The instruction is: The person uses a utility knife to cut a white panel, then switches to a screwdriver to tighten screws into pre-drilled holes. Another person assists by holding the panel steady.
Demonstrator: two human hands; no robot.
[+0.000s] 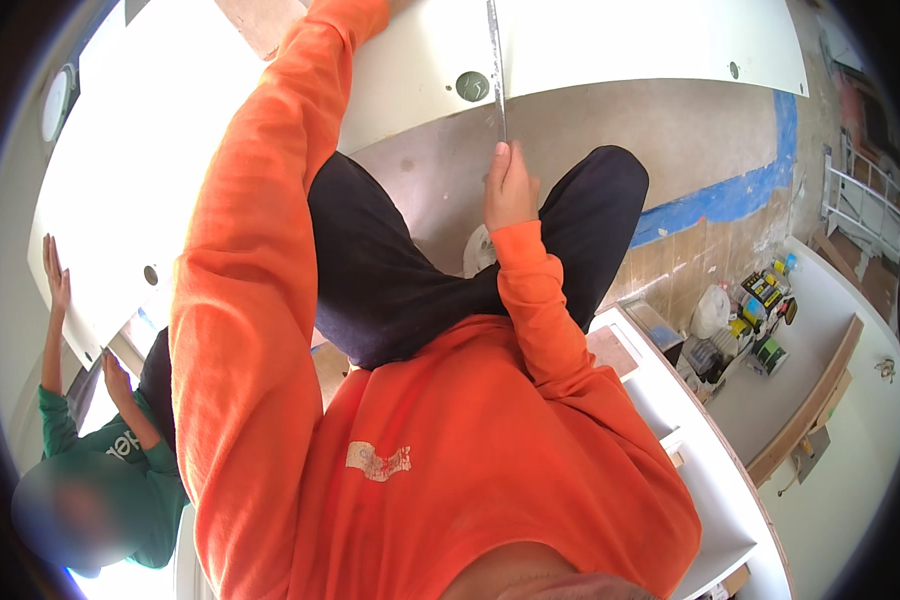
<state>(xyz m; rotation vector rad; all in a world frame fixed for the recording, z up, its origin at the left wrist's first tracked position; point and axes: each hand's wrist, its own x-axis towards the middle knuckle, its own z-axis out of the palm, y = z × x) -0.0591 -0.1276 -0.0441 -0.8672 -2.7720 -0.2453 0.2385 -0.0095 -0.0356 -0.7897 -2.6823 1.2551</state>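
In my right hand (512, 188) is the end of a long, narrow grey metal strip (496, 70), speckled with white; its exact kind does not show. My fingers are closed round it between my bent knees. The strip runs away from me over a large white panel (610, 45) and past the top edge of the view. Beside the strip, a round green-grey spot (472, 86) shows in the panel. My left arm stretches far forward over the panel. Only a bit of my left hand (398, 5) shows at the top edge, its fingers out of sight.
A co-worker in a green top (160, 500) has both hands at the white panel on the left. Blue tape (715, 205) borders the brown floor covering. White open shelving (705, 500) stands at my right, with bottles and packages (760, 310) beyond. A white ladder (865, 195) is farther right.
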